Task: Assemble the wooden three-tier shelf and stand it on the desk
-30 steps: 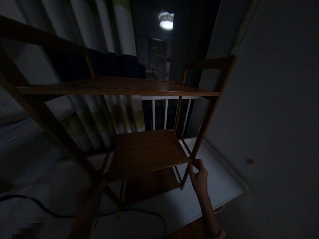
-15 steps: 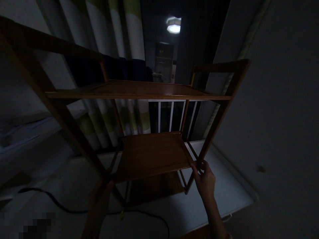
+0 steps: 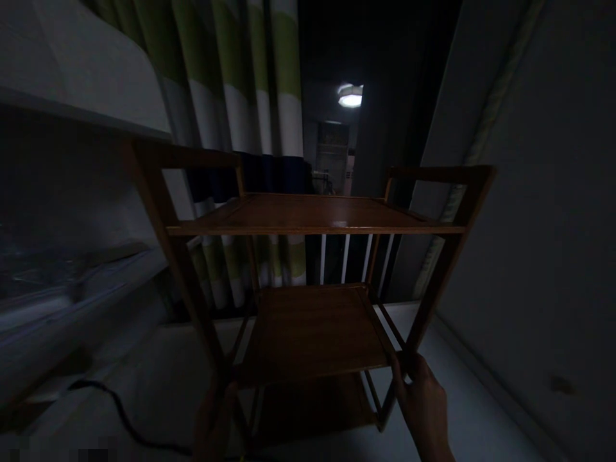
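Note:
A brown wooden shelf rack with three tiers stands in front of me in a dim room. My right hand is closed round its front right post, level with the middle shelf. My left hand grips the front left post low down; it is dark and partly cut off by the frame's bottom edge. The shelves carry nothing.
A black cable trails over the pale floor at the lower left. A green and white striped curtain hangs behind the rack. A grey wall runs close on the right. A ceiling lamp glows far back.
The rack has shifted right and lower in my view and now looks more upright. Both hands have kept their grip on the front posts and moved down with it.

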Demonstrator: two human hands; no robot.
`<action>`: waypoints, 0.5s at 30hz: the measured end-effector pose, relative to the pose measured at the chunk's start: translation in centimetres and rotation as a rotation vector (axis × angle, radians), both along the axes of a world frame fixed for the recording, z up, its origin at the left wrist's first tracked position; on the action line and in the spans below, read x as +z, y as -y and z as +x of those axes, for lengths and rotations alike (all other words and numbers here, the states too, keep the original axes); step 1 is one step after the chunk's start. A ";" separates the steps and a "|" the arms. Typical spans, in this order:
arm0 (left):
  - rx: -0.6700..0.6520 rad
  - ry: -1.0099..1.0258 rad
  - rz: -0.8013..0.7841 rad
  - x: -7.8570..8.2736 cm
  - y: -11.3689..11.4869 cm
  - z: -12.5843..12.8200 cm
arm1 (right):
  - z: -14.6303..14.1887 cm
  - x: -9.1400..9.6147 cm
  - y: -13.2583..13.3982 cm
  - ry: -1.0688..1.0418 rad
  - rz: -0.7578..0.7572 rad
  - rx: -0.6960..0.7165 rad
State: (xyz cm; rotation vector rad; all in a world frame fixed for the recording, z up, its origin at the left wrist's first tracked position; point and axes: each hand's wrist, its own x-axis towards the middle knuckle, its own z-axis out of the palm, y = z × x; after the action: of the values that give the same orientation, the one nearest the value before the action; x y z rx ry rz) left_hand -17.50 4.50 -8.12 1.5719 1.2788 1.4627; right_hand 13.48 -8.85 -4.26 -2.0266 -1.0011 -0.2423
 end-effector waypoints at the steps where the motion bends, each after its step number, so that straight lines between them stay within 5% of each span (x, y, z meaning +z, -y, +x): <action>1: 0.000 -0.001 0.015 -0.2 -0.1 0.1 | 0.1 -0.1 -0.1 0.005 -0.002 -0.007; 15: 0.027 -0.098 0.105 -0.1 -0.1 0.3 | 0.2 0.4 0.0 0.085 -0.017 -0.018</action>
State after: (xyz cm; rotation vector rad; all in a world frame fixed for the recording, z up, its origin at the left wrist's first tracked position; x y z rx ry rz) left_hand -17.20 4.58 -8.21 1.7195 1.3016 1.5071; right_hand 13.69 -8.86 -3.83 -2.0563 -1.0409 -0.3326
